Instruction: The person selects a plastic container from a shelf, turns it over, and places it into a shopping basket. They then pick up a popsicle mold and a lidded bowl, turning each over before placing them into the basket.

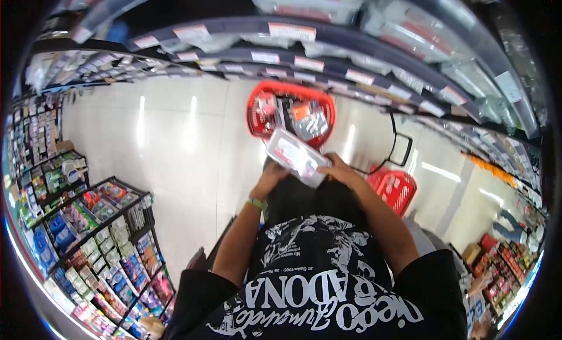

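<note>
A clear-and-white plastic package (297,157) is held in front of my body, tilted, between both hands. My left hand (274,177) grips its lower left edge, with a yellow-green band on the wrist. At the package's right end, my right hand (342,171) has its fingers on the edge. Just beyond the package stands a red basket (253,118) holding a dark item, a clear plastic-wrapped item (311,124) and an orange-labelled one. The package overlaps the basket's near rim in view. What is printed on the package is too blurred to read.
Shelves with price labels (293,31) run across the top. A second red basket (394,189) is at the right, near a black metal frame (400,151). Stocked display racks (99,223) fill the lower left. Another person (510,226) is at the far right.
</note>
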The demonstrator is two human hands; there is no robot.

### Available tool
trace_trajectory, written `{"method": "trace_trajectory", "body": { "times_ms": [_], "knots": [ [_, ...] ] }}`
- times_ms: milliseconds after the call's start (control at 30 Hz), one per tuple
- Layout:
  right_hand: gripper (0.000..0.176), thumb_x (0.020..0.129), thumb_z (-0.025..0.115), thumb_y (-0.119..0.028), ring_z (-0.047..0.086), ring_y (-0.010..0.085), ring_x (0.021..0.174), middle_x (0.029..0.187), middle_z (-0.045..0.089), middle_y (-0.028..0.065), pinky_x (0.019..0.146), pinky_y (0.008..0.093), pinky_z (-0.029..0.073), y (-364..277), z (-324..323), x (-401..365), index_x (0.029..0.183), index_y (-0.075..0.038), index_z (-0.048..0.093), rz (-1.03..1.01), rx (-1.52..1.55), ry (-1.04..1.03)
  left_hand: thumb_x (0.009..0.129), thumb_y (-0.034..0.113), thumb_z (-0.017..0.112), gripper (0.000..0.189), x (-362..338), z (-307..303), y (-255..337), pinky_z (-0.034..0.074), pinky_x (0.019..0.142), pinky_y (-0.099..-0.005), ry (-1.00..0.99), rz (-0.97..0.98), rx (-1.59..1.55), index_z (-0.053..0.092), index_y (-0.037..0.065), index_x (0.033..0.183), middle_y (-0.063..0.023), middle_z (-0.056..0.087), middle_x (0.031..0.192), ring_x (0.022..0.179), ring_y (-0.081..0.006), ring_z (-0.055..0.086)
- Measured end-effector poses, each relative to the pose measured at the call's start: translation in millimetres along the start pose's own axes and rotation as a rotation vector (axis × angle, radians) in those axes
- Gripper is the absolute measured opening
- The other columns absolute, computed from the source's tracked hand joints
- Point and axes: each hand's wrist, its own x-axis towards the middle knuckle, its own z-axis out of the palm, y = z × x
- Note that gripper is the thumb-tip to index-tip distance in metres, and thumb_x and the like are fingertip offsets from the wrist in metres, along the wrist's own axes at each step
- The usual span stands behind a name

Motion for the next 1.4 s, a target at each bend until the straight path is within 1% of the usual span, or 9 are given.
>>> {"method": "trace_trajectory", "body": {
  "times_ms": [167, 533, 600, 767, 867, 933, 1100, 1333, 1400],
  "knots": [
    [0.081, 0.077, 0.08, -0.026, 0.059, 0.016, 0.085, 0.108, 0.061, 0.0123, 0.067, 0.0279, 0.051, -17, -14, -13, 0.141, 0.001, 0.037, 0.009, -0.084, -0.222, 0.092, 0.025, 0.07, 0.051, -20, -5, 1, 0.043, 0.104, -0.0327, -0.062, 0.028, -0.018, 0.053, -0.002, 0.132, -0.0132, 0.062, 0.125, 0.118, -0.02, 0.057],
    [0.079, 0.074, 0.082, -0.024, 0.061, 0.018, 0.083, 0.106, 0.066, 0.0132, 0.069, 0.0277, 0.048, -29, -10, -36, 0.139, 0.002, 0.044, -0.003, -0.145, -0.008, 0.092, 0.033, 0.065, 0.048, -15, -10, -5, 0.047, 0.098, -0.0297, -0.268, 0.124, 0.678, 0.061, -0.004, 0.123, -0.0148, 0.069, 0.117, 0.108, -0.0202, 0.063],
    [0.075, 0.077, 0.08, -0.022, 0.062, 0.0195, 0.088, 0.11, 0.065, 0.012, 0.076, 0.0283, 0.049, -15, -3, -16, 0.139, 0.003, 0.045, -0.018, -0.039, -0.061, 0.092, 0.037, 0.065, 0.05, 34, -52, -81, 0.049, 0.094, -0.0302, -0.379, 0.258, 0.685, 0.062, -0.002, 0.123, -0.0164, 0.069, 0.116, 0.106, -0.0223, 0.065],
    [0.059, 0.081, 0.078, -0.021, 0.062, 0.0187, 0.101, 0.116, 0.065, 0.0074, 0.086, 0.031, 0.049, 8, 32, 28, 0.13, -0.002, 0.052, 0.066, 0.164, -0.172, 0.09, 0.042, 0.066, 0.057, 21, -110, -90, 0.05, 0.093, -0.032, -0.284, 0.107, 0.583, 0.061, -0.003, 0.125, -0.0188, 0.069, 0.114, 0.106, -0.0237, 0.065],
    [0.051, 0.083, 0.076, -0.026, 0.061, 0.0172, 0.102, 0.117, 0.065, 0.0057, 0.092, 0.0289, 0.045, 32, 54, 75, 0.124, -0.001, 0.06, 0.203, 0.06, -0.183, 0.1, 0.033, 0.051, 0.036, -9, -162, -83, 0.045, 0.103, -0.0367, -0.428, 0.73, 0.97, 0.063, 0.012, 0.128, -0.0197, 0.058, 0.129, 0.116, -0.0321, 0.057],
    [0.067, 0.077, 0.078, -0.045, 0.054, 0.0211, 0.102, 0.11, 0.063, 0.0097, 0.087, 0.0366, 0.04, 33, 79, 89, 0.128, -0.006, 0.057, 0.194, -0.028, -0.221, 0.103, 0.03, 0.044, 0.033, -21, -187, -76, 0.042, 0.106, -0.0393, -0.439, 0.382, 0.855, 0.063, 0.019, 0.129, -0.0195, 0.052, 0.134, 0.119, -0.0357, 0.053],
    [0.044, 0.089, 0.066, -0.035, 0.064, 0.0221, 0.099, 0.111, 0.068, 0.0113, 0.092, 0.0356, 0.048, -39, 165, 44, 0.121, -0.005, 0.063, 0.314, -0.032, -0.216, 0.097, 0.037, 0.055, 0.044, -29, -247, -106, 0.042, 0.106, -0.0351, -0.237, 0.313, 0.597, 0.065, 0.001, 0.12, -0.0172, 0.063, 0.125, 0.117, -0.0268, 0.058],
    [0.05, 0.087, 0.07, -0.03, 0.063, 0.0262, 0.103, 0.114, 0.068, 0.0135, 0.093, 0.0411, 0.049, -32, 245, 81, 0.128, -0.004, 0.057, 0.167, 0.253, -0.25, 0.095, 0.041, 0.058, 0.048, -107, -322, -76, 0.042, 0.105, -0.0337, -0.256, 0.464, 0.537, 0.065, 0.002, 0.123, -0.0163, 0.063, 0.126, 0.117, -0.0258, 0.058],
    [0.053, 0.085, 0.074, -0.031, 0.063, 0.028, 0.103, 0.116, 0.066, 0.0147, 0.093, 0.0406, 0.05, -25, 261, 108, 0.127, -0.003, 0.056, 0.073, 0.318, -0.284, 0.094, 0.047, 0.06, 0.055, -129, -322, -56, 0.041, 0.105, -0.0318, -0.088, 0.191, 0.483, 0.061, 0.004, 0.129, -0.0142, 0.064, 0.123, 0.119, -0.0252, 0.056]
  ]
}}
